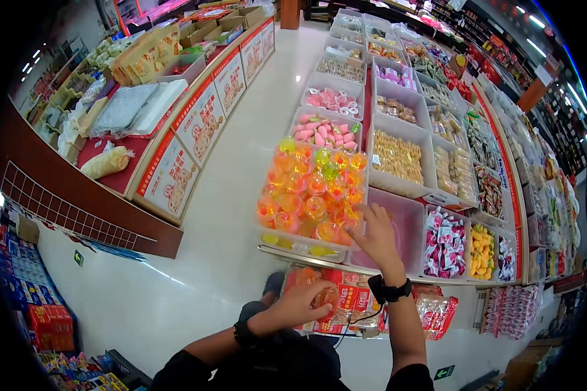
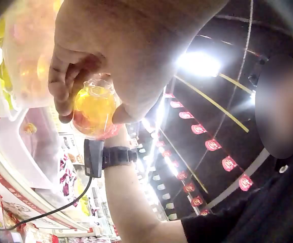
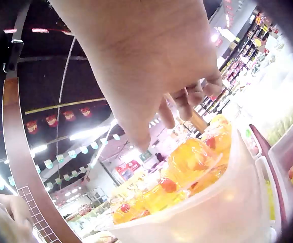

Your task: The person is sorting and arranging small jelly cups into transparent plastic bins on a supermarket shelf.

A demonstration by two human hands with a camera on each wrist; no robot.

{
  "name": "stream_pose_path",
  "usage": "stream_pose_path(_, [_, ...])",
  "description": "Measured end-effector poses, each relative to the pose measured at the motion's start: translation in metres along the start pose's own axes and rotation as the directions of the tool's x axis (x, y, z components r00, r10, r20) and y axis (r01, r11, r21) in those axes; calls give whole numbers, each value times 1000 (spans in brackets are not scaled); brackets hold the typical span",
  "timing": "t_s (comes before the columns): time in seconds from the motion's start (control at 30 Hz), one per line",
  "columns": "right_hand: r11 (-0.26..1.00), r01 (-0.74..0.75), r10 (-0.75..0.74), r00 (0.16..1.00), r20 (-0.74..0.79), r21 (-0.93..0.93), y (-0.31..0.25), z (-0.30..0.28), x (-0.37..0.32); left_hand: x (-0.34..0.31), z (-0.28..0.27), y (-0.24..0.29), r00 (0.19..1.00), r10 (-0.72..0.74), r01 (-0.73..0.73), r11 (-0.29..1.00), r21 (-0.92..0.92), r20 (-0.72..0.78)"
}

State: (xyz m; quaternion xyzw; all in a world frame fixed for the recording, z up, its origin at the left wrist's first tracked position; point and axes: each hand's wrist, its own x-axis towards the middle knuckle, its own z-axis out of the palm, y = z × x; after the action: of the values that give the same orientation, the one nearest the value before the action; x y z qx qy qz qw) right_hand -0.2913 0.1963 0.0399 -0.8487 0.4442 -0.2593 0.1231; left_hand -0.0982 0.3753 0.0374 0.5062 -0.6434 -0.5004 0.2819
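Observation:
My left hand (image 1: 292, 306) grips a small clear round jelly cup (image 2: 94, 109) low in front of the body; its filling is yellow above and reddish below. Fingers and thumb curl round its sides in the left wrist view. My right hand (image 1: 377, 236) hovers at the right edge of a white plastic bin (image 1: 300, 245), its fingers loosely spread and nothing held. Orange and yellow jelly cups (image 1: 313, 189) fill that bin above its rim. In the right wrist view the fingers hang above the heaped cups (image 3: 187, 164).
Right of the jelly bin stands a pinkish bin (image 1: 407, 225), then bins of purple-wrapped sweets (image 1: 445, 241) and yellow sweets (image 1: 481, 251). Pink sweets (image 1: 326, 132) lie behind. Red packages (image 1: 355, 293) sit below the counter edge. A pale floor aisle (image 1: 241, 163) runs along the left.

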Motion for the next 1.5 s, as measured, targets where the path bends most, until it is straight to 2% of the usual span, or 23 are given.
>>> stream_pose_path(0.03, [999,-25,26,1000,-7,24,-4,-2,3,-1,-1,-3,997,57,-57,998,-4,-57])
stream_pose_path(0.13, [992,-23,35,996,-87,127,-23,-10,11,-1,-34,11,986,-33,39,999,34,-166])
stream_pose_path(0.17, [985,-8,23,996,-84,174,-31,-13,14,0,-54,28,978,-137,138,990,-10,-160])
stream_pose_path(0.27, [949,50,-26,996,-79,311,-62,-20,29,13,-109,32,954,98,-44,981,189,-283])
stream_pose_path(0.33, [914,40,-17,998,-61,404,-95,-31,37,25,-153,29,946,92,6,953,302,-310])
stream_pose_path(0.37, [918,142,-117,989,-89,370,-109,-36,43,37,-174,28,944,107,12,934,356,-313])
stream_pose_path(0.43, [945,227,-233,973,-5,234,-151,-68,60,59,-209,24,918,143,34,902,431,-370])
stream_pose_path(0.47, [940,337,-332,940,-72,62,-170,-71,63,68,-225,11,909,179,5,898,441,-376])
stream_pose_path(0.5, [933,356,-349,929,-121,42,-192,-82,68,70,-235,12,894,214,-25,901,433,-393])
stream_pose_path(0.53, [938,346,-339,932,-129,36,-206,-88,72,70,-242,18,901,159,23,912,410,-404])
stream_pose_path(0.57, [948,316,-309,943,-125,46,-219,-90,69,73,-248,6,893,189,-25,927,373,-408])
stream_pose_path(0.6, [957,283,-276,955,-112,55,-230,-92,65,73,-248,2,891,177,-82,968,236,-419])
stream_pose_path(0.77, [985,160,-157,986,-53,59,-267,-90,41,49,-246,-20,941,127,-66,978,198,-312])
stream_pose_path(0.93, [997,35,-34,999,-23,68,-304,-93,14,-1,-246,-30,955,83,12,949,316,-285])
stream_pose_path(1.03, [978,-157,153,987,42,136,-343,-107,-9,-36,-250,-29,956,32,68,943,326,-291])
stream_pose_path(1.1, [982,-162,157,986,60,99,-357,-107,-22,-49,-254,-21,971,75,10,936,352,-228])
stream_pose_path(1.13, [999,-43,43,998,41,-4,-349,-96,-27,-57,-257,-17,976,90,-13,933,359,-199])
stream_pose_path(1.2, [957,183,-187,982,4,-226,-334,-74,-28,-59,-265,-12,980,130,-65,926,373,-152])
stream_pose_path(1.27, [952,212,-193,976,102,-219,-315,-58,-11,-49,-276,-3,972,209,-147,896,419,-107])
stream_pose_path(1.3, [950,225,-196,969,151,-214,-305,-50,1,-38,-284,3,981,189,-150,890,430,-50])
stream_pose_path(1.37, [946,157,-90,967,237,-282,-277,-32,21,-10,-295,3,970,236,-183,874,449,-64])
stream_pose_path(1.43, [917,135,-35,964,262,-375,-242,-17,44,29,-305,-5,963,253,-194,885,424,-89])
stream_pose_path(1.5, [910,108,-16,974,228,-400,-208,1,73,71,-320,-12,955,290,-227,851,473,-63])
